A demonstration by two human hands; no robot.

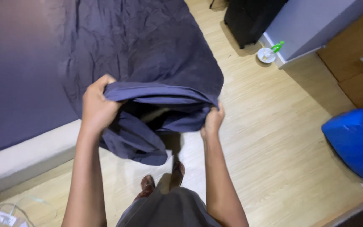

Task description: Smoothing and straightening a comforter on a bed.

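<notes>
**Dark sheet gripped at its folded edge over the bed corner**

Holding a bunched fold of dark blue bedsheet (156,54), the person stands at the corner of the bed (26,155), feet on the pale wood floor (274,138). The left hand (97,107) is clamped over the gathered edge on one side, fingers curled around several layers of cloth. The right hand (212,122) pinches the same edge at the other side, closed tight on it. Between the two, the sheet sags open like a pocket, while the rest lies spread and creased across the mattress.

The fabric looks light, thin and limp; it drapes and wrinkles freely, so it likely slides through a loose grip and is best taken at the doubled hem, where the layers give bulk.

A small white bowl (266,54) with a green bottle (277,46) beside it sits on the floor by the wall. A shiny blue bag (356,141) lies at the right edge. A small white tag on a cable (1,216) lies at the lower left.
</notes>
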